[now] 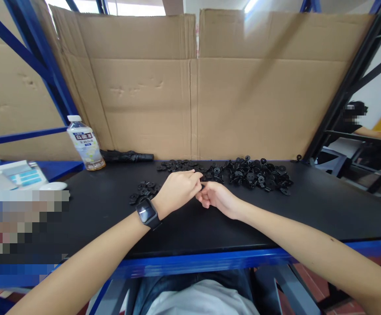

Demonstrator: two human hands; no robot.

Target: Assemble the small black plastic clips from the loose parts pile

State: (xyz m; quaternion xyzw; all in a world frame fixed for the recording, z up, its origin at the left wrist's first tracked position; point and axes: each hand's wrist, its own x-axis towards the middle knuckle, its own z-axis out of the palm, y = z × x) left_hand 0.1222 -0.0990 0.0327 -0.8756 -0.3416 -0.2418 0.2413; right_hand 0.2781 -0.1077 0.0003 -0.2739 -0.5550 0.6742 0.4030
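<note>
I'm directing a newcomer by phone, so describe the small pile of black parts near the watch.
On the flat black tabletop, find the square-faced black wristwatch. Just beyond it lies the small pile of rounded black plastic-looking parts, farther left than the other piles.

A small black part (202, 187), mostly hidden, is held centrally. A heap of glossy, round black pieces (251, 176) lies between 2 and 3 o'clock from it, a flatter spread (179, 166) at 10, a small cluster (146, 191) at 9.

Small black part (202, 187), mostly hidden
</note>
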